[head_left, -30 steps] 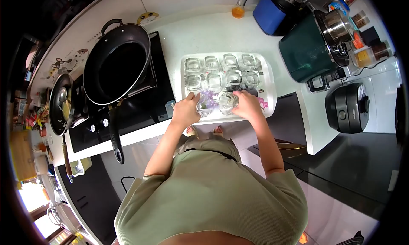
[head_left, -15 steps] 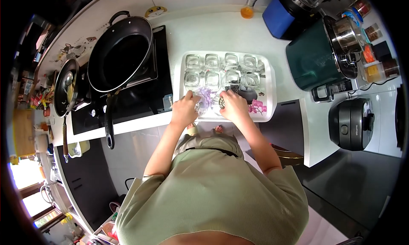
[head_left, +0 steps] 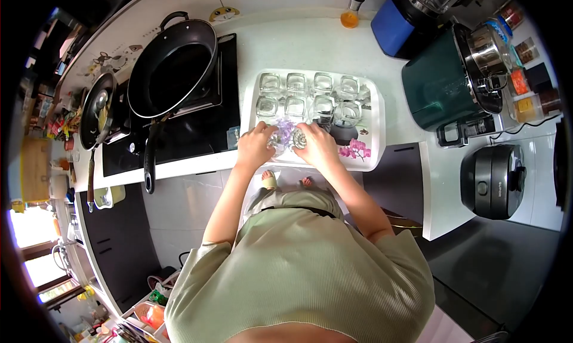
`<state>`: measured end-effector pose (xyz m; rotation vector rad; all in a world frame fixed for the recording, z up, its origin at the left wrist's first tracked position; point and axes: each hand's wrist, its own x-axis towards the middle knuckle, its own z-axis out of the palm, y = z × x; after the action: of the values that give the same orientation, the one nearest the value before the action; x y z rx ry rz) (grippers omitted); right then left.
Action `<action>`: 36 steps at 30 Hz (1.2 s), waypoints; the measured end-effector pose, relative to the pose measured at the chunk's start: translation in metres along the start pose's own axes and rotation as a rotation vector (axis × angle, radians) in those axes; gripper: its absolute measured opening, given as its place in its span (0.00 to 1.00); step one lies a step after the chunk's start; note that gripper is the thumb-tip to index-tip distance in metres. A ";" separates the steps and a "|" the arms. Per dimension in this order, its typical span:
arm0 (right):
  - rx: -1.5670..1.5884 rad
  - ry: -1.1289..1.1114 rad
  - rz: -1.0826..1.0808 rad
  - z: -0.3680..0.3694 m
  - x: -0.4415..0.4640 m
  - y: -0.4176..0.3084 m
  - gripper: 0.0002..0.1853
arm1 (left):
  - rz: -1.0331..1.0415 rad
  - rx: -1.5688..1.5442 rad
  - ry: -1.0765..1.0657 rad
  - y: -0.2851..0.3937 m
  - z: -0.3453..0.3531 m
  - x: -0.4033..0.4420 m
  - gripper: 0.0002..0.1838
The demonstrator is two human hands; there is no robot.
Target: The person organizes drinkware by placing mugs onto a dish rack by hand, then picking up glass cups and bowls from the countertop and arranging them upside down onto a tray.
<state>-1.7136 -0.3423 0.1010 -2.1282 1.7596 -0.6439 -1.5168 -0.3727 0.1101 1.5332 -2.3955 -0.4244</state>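
My left hand (head_left: pixel 255 145) is closed round a clear glass (head_left: pixel 276 142) at the near edge of a white tray (head_left: pixel 249 101). Close beside it, my right hand (head_left: pixel 316 143) has its fingers wrapped round another clear glass (head_left: pixel 299 138) with a ridged, patterned look. Purple flowers (head_left: pixel 286 128) printed on the tray show between the two hands. Beyond them, several square-based clear glasses (head_left: pixel 295 106) stand in two rows on the tray. Pink printed flowers (head_left: pixel 356 149) lie to the right of my right hand.
To the left, a large black frying pan (head_left: pixel 173 68) and a smaller pan (head_left: pixel 97 112) sit on the black stove (head_left: pixel 191 141). On the right stand a green appliance (head_left: pixel 433 86), a blue blender base (head_left: pixel 394 25) and a dark cooker (head_left: pixel 492 179). A small amber jar (head_left: pixel 350 19) is at the back.
My right hand has shifted left, bringing its glass nearer to the one in my left hand. The left hand stays almost in place. The view has shifted slightly.
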 end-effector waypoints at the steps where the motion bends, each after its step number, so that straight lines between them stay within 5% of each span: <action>1: 0.003 0.012 -0.006 0.002 -0.001 0.001 0.31 | -0.017 -0.001 -0.006 0.000 0.000 0.000 0.26; 14: 0.024 0.164 -0.156 -0.009 -0.012 0.011 0.38 | -0.149 -0.040 0.348 0.011 0.011 -0.027 0.44; 21: 0.132 0.160 -0.135 0.000 -0.017 0.020 0.37 | -0.474 -0.386 0.241 0.005 0.014 -0.052 0.40; 36: 0.177 0.028 -0.009 -0.003 -0.021 0.009 0.34 | -0.420 -0.403 0.306 0.001 0.029 -0.044 0.31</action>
<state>-1.7262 -0.3234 0.0961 -2.0184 1.6416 -0.8034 -1.5110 -0.3292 0.0810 1.7476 -1.6358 -0.6554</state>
